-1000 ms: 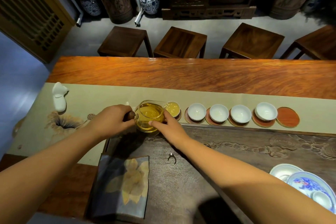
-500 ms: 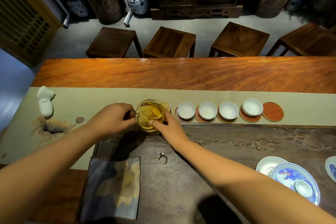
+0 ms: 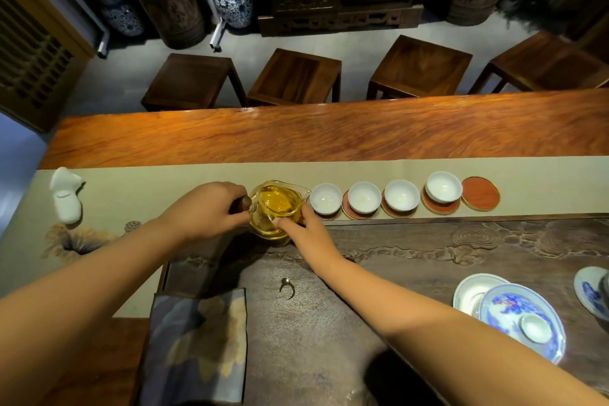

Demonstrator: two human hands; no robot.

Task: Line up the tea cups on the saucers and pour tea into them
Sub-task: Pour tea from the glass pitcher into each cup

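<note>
- A clear glass pitcher [image 3: 276,208] holding golden tea is sitting at the left end of a row of cups, at the far edge of a dark carved tea tray [image 3: 412,273] on a long wooden bench [image 3: 329,135].
- Four white tea cups [image 3: 364,197] are standing in a line to the right of the pitcher, each on a round saucer [image 3: 441,207]; all four are looking empty.
- One more reddish saucer [image 3: 480,193] is lying bare at the right end of the row, just beside the last cup.
- A blue-and-white lidded bowl [image 3: 524,320] is resting on the tray at the lower right.
- The left hand [image 3: 204,211] is closing around the pitcher's dark handle [image 3: 242,204], fingers curled tight.
- The right hand [image 3: 304,227] is reaching in from the right, fingertips [image 3: 283,222] pressing against the pitcher's glass wall, steadying it rather than wrapping it.
- Both forearms are stretching forward from the bottom of the view, meeting at the pitcher.
- A folded patterned cloth [image 3: 197,346] is lying on the near left of the tray.
</note>
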